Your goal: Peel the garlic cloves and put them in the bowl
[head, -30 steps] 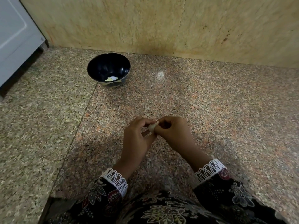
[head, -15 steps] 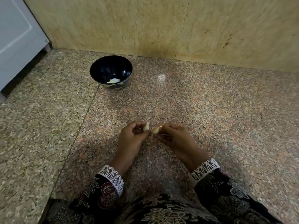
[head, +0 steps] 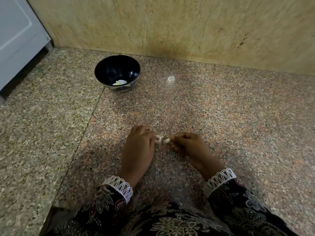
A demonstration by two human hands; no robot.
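Left hand [head: 139,147]: our fingers curl round a small pale piece of garlic [head: 158,139], pinched at the fingertips. Right hand [head: 188,146]: thumb and fingers pinch a pale garlic clove [head: 166,141], just beside the left hand's piece; whether the two pieces touch we cannot tell. Both hands are low over the speckled granite floor [head: 221,116], in its middle. Sleeves [head: 109,198]: dark floral cloth with white lace cuffs. Bowl [head: 104,74]: black, standing on the floor near the back wall [head: 153,28], well apart from our hands, with pale peeled cloves [head: 120,82] at its bottom. White cabinet [head: 15,40]: far left corner.
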